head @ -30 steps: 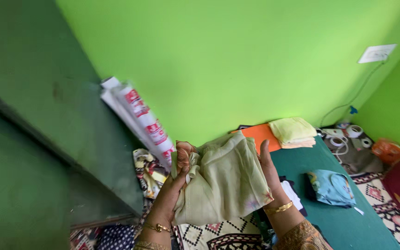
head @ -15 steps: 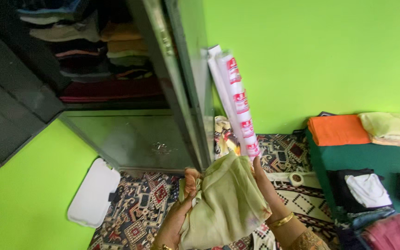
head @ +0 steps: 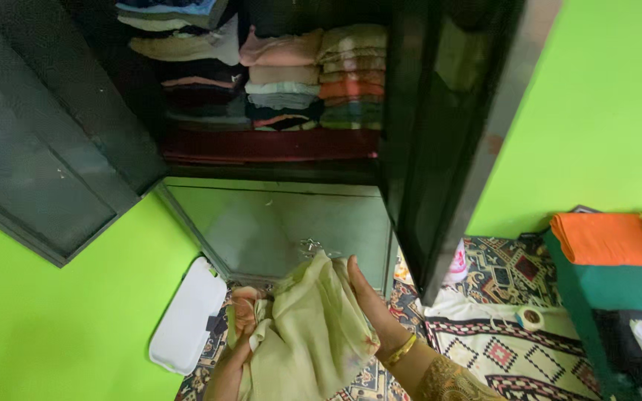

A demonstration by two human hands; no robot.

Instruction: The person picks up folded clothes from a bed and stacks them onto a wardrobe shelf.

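Note:
A folded pale yellow-green cloth (head: 306, 334) is held between both my hands low in the view. My left hand (head: 245, 315) grips its left edge with curled fingers. My right hand (head: 365, 301) presses flat against its right side; a gold bangle sits on that wrist. Straight above the cloth stands an open dark metal wardrobe (head: 276, 223). Its shelf holds stacks of folded clothes (head: 321, 78) in pink, orange, beige and dark colours.
The wardrobe's two doors (head: 440, 141) swing open to either side. A white flat board (head: 187, 315) leans against the green wall at the left. A patterned mat (head: 514, 341) covers the floor. A bed at the right carries an orange folded cloth (head: 607, 238).
The view has swung left from the bed and wall to face the open wardrobe. The cloth stays between both hands, now in front of the wardrobe's lower panel.

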